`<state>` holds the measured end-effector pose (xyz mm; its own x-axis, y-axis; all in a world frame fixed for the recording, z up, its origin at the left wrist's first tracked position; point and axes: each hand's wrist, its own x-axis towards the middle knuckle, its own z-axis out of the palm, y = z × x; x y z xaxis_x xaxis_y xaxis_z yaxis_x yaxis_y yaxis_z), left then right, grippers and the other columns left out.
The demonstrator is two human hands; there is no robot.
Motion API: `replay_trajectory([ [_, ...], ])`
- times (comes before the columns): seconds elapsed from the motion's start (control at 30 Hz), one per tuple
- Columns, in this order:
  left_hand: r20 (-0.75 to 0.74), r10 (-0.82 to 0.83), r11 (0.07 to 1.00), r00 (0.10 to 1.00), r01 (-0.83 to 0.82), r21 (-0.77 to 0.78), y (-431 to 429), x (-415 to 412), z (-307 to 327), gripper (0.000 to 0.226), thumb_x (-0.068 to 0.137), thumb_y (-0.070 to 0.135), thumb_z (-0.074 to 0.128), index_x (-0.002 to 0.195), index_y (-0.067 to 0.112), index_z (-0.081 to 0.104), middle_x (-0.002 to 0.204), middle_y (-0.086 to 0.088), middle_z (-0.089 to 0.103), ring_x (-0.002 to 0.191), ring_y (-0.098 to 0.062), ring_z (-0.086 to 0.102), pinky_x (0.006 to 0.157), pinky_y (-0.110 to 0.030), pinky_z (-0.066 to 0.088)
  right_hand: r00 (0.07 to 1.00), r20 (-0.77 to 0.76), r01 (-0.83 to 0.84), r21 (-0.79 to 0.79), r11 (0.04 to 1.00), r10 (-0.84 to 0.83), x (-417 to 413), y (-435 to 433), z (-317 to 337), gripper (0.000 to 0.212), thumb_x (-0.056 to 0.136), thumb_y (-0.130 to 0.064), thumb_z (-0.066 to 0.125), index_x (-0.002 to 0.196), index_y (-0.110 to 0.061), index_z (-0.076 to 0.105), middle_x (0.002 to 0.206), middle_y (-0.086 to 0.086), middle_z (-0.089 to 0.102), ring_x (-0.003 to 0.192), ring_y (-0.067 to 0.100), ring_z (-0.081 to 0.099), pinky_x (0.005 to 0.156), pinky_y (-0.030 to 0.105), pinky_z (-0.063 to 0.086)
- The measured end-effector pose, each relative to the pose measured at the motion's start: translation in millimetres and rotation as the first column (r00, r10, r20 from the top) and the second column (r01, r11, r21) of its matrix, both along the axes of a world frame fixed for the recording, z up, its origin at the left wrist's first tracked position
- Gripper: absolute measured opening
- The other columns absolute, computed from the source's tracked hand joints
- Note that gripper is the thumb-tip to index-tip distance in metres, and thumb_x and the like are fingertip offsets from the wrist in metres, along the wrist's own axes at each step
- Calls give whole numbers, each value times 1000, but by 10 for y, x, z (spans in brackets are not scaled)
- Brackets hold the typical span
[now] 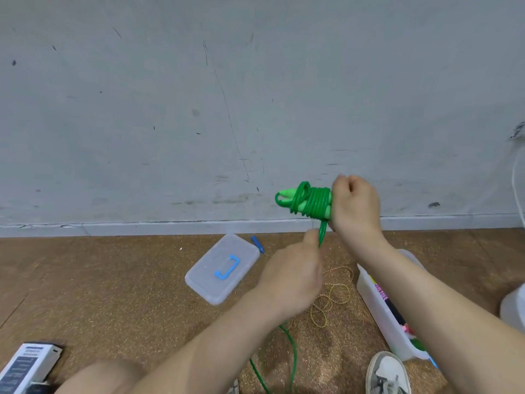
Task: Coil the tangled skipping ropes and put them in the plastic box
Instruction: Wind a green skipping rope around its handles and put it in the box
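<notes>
My right hand (355, 206) grips the handles of a green skipping rope (309, 201), held up in front of the wall, with several turns of cord wound round them. My left hand (292, 277) is just below and pinches the loose green cord, which trails down to the floor (289, 354). A yellow speckled rope (331, 297) lies tangled on the floor under my hands. The clear plastic box (377, 308) stands on the right, partly hidden by my right forearm, with coloured things inside.
The box's clear lid (210, 282) with a blue handle lies on the brown floor. A blue rope handle (257, 243) lies behind it by the wall. A printed carton (25, 365) sits bottom left; my shoe (387, 373) bottom right.
</notes>
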<state>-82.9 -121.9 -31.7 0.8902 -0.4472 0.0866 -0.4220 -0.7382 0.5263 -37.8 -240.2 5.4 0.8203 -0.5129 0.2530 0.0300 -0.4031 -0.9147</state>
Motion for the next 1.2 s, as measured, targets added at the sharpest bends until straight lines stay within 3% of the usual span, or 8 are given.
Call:
replay_trajectory([
  [0.13, 387, -180, 892, 904, -15, 451, 83, -55, 335, 32, 62, 4, 69, 91, 12, 57, 74, -8, 64, 64, -31, 63, 47, -30, 32, 995, 40, -61, -420, 906, 86, -50, 21, -105, 28, 102, -23, 36, 76, -11, 36, 57, 1, 38, 63, 36, 41, 59, 37, 16],
  [0.23, 489, -248, 877, 837, -22, 481, 191, 58, 423, 35, 39, 9, 84, 52, 19, 54, 45, 2, 49, 35, -23, 50, 40, -20, 26, 992, -25, -113, -571, 813, 120, -46, 19, -139, 23, 103, -24, 35, 83, -11, 35, 66, 15, 52, 70, 44, 50, 59, 38, 20],
  [0.4, 543, -212, 912, 812, -35, 409, 390, 175, 613, 31, 88, 51, 55, 86, 24, 68, 73, 2, 62, 73, -24, 63, 55, -28, 33, 934, -212, -355, -659, 663, 289, -71, 37, -134, 29, 102, -33, 32, 80, -15, 37, 67, 10, 48, 74, 41, 55, 58, 37, 26],
  [0.67, -109, -31, 969, 994, 3, -248, 613, 340, 652, 9, 76, 33, 76, 67, 30, 73, 67, 2, 71, 70, -15, 66, 75, -37, 53, 766, -143, -589, -545, 596, 627, -183, 76, 40, 43, 102, -29, 39, 59, -28, 38, 48, -9, 44, 51, 4, 46, 52, 20, 27],
  [0.8, -215, -99, 924, 971, 10, -381, 628, 360, 622, 13, 77, 19, 76, 66, 25, 72, 59, 9, 68, 63, -3, 62, 69, -21, 48, 704, -143, -667, -470, 578, 695, -241, 111, 111, 47, 103, -19, 41, 58, -33, 42, 53, -29, 54, 54, -6, 51, 55, 8, 32],
  [0.97, -400, -214, 822, 891, -57, -566, 618, 369, 485, 23, 83, 23, 72, 60, 19, 68, 46, 9, 55, 44, -1, 43, 47, -15, 33, 693, -92, -698, -337, 632, 715, -246, 136, 82, 46, 98, -36, 38, 63, -10, 52, 56, -1, 56, 52, 12, 46, 53, 29, 37],
  [1.07, -520, -332, 704, 787, -160, -692, 558, 339, 372, 35, 73, 49, 70, 63, 15, 73, 56, 1, 64, 48, -9, 55, 50, -20, 42, 749, -9, -654, -168, 737, 663, -255, 140, 87, 45, 102, -29, 43, 59, -15, 45, 44, -10, 38, 40, 3, 34, 42, 19, 28],
  [1.2, -646, -314, 589, 696, -391, -708, 389, 295, 328, 48, 89, 40, 50, 49, 18, 61, 43, 3, 49, 35, -7, 42, 40, -16, 32, 827, 60, -560, 152, 814, 558, -255, 160, 108, 46, 101, -27, 45, 68, 5, 48, 41, -1, 32, 29, 11, 30, 32, 16, 23],
])
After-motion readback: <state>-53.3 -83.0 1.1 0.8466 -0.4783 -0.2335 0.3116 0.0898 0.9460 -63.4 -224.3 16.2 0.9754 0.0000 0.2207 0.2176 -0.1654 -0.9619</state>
